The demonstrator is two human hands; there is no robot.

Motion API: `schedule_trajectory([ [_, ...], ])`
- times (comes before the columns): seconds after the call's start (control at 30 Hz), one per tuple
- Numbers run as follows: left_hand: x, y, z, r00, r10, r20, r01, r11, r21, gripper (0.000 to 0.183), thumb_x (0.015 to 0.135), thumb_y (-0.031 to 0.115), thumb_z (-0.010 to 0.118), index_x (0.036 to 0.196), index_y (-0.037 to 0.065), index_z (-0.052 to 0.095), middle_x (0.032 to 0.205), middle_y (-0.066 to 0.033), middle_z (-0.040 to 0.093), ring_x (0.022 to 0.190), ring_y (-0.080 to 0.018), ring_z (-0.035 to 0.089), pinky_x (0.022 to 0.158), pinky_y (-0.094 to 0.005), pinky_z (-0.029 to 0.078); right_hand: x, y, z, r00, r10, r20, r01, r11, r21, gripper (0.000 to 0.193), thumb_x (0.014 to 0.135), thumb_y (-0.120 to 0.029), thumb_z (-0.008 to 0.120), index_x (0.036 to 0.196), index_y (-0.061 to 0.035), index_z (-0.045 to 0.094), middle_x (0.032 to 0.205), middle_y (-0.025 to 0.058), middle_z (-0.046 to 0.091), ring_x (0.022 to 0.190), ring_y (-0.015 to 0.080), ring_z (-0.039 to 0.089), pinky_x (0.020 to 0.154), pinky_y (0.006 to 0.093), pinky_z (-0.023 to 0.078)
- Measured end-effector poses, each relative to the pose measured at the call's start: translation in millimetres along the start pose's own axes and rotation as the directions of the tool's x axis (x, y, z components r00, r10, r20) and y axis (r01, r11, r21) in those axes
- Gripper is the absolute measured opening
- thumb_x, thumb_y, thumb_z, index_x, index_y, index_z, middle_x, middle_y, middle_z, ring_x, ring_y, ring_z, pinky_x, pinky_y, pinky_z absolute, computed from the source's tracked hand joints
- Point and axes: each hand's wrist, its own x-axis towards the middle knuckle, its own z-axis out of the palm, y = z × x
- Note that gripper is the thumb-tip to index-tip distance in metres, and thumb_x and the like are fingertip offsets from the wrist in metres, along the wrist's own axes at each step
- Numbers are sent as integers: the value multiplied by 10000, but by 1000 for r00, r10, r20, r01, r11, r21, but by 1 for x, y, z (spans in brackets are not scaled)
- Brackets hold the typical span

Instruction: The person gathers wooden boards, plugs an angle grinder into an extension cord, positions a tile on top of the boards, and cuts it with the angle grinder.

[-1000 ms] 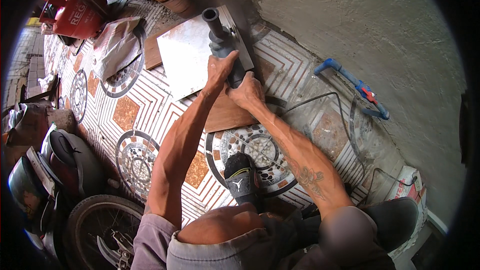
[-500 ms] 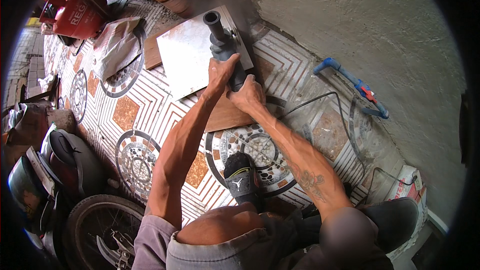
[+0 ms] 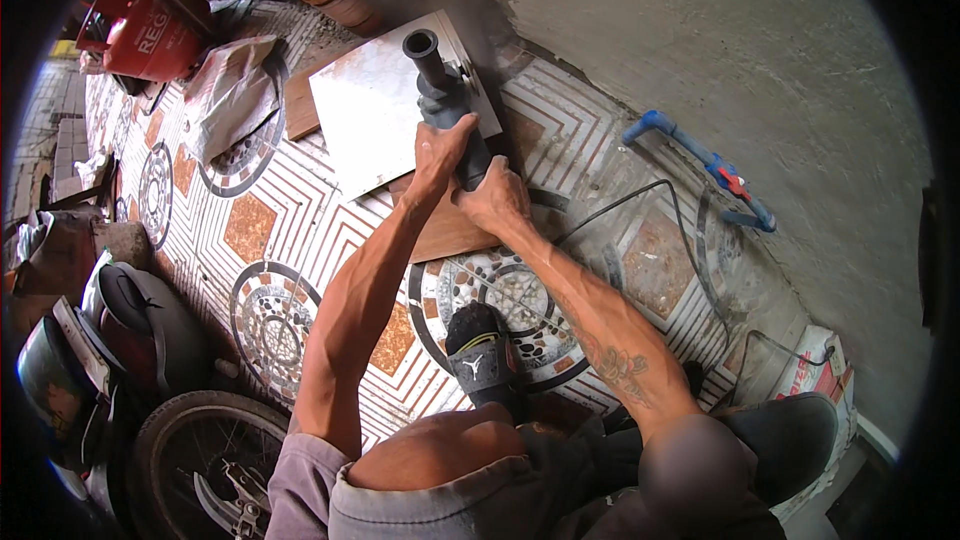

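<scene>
A dark angle grinder (image 3: pixel 447 103) with a black side handle sticking up is held in both my hands over the right edge of a white tile (image 3: pixel 365 120). My left hand (image 3: pixel 443 152) is closed around the grinder's body, near its head. Farther back, my right hand (image 3: pixel 497 200) grips its rear end. The grinder's disc is hidden beneath the tool. Under the tile lies a brown wooden board (image 3: pixel 455 228), showing at the near side and on the left. Grey dust hangs beyond the tile's far right side.
A black cable (image 3: pixel 672 202) runs rightward over the patterned floor. Blue pipe (image 3: pixel 690 148) with a red valve stands by the grey wall (image 3: pixel 760 50). At left are a red gas cylinder (image 3: pixel 160 35), a pale sack (image 3: pixel 232 90) and a wheel (image 3: pixel 190 450). My sandalled foot (image 3: pixel 482 355) is close by.
The grinder and both hands have come very slightly toward me along the tile's right edge. My grip looks the same.
</scene>
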Motion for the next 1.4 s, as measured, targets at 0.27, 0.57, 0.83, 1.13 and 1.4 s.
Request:
schedule_trajectory([
  [0.27,-5,-8,0,1000,-24,7,25,999,-22,377,740,310,711,851,-45,644,761,-74,634,665,-156,580,609,-301,463,-6,4,1,1000,18,19,-18,1000,-18,679,688,-436,726,1043,87,477,909,293,633,881,415,639,769,450,514],
  [0.57,-10,-12,3,998,-45,-41,44,999,-29,395,703,300,714,798,-75,635,734,-119,652,668,-179,620,622,-329,495,-13,7,0,1000,23,17,-23,1000,-5,655,674,-389,731,1049,88,483,915,287,635,882,414,639,760,448,516],
  [0.83,-22,-8,4,999,-19,-28,17,999,-41,393,705,290,705,806,-82,633,736,-116,650,664,-175,615,620,-333,494,-19,13,1,999,37,27,-37,999,-10,623,678,-366,725,1046,77,486,912,284,636,874,410,641,749,451,516],
  [1.13,-34,0,6,999,-9,-36,8,1000,-22,356,714,256,692,824,-77,637,729,-102,645,652,-164,599,608,-321,485,-26,16,0,999,28,28,-28,999,27,632,686,-369,723,1048,86,475,916,294,630,874,413,641,737,456,519],
  [1.4,-41,0,8,998,-55,-11,55,998,1,386,711,268,718,867,-76,635,778,-122,657,685,-183,614,635,-320,493,-29,24,1,999,31,28,-31,999,20,640,682,-371,735,1036,95,474,910,300,628,866,413,644,721,449,526],
])
